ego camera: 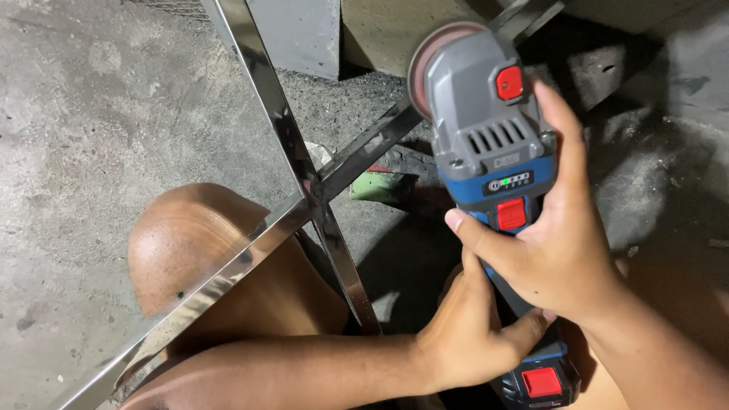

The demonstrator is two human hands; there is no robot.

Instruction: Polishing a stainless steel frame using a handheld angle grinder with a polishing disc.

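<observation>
A blue and grey cordless angle grinder (490, 129) with red buttons and a reddish sanding disc (425, 57) is held up on the right. My right hand (558, 243) wraps the grinder's body from the right, thumb across near the red switch. My left hand (467, 334) grips the handle lower down, just above the battery (541, 380). The disc sits close to a shiny steel bar (380, 137) that meets other polished bars at a crossing joint (311, 193). My bare knee (190, 243) shows under the frame at the left.
The polished steel frame (258, 83) runs diagonally over a rough grey concrete floor (91, 114). A small green and red object (380, 184) lies on the floor behind the joint. A grey block (300, 34) and a concrete slab stand at the top.
</observation>
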